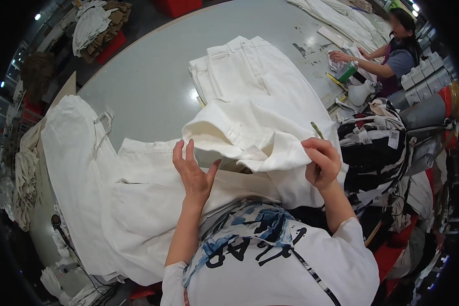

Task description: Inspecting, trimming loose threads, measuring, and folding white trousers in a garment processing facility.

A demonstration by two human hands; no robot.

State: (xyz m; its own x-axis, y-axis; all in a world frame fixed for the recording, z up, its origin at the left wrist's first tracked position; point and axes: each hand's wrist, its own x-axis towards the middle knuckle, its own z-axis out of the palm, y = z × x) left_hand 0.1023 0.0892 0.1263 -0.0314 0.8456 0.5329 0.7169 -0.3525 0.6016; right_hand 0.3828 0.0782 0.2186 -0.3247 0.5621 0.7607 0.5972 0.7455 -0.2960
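Right hand (322, 162), right of centre: fingers curled, thumb and forefinger pinching the edge of a white garment (227, 122). Left hand (194, 171), near centre: fingers spread and raised, thumb well apart, gripping nothing; fingertips just beside the garment's left edge, contact cannot be told. The garment lies across the middle of the frame, its edge lifted into an open, curving fold on the left, crumpled toward the right hand. A slim greenish stick (316, 130) pokes up just above the right hand; whether the hand holds it, cannot tell. Beyond the garment, upper centre: white trousers (252, 66) laid out, waist toward the top, layered edges on their left. Left of the left hand, more white trousers (153, 171), waist up; at far left, a long pale piece (74, 137) with a tie hanging off it. All on a grey table (145, 84) with a curved-looking far edge. Right of frame: dark heap (372, 145) with pale tags. Upper right: a co-worker (395, 56), hands at papers, green box (348, 72) near them. Upper left: a stack of white and brown cloth (98, 28). Top edge: red bin (177, 6).
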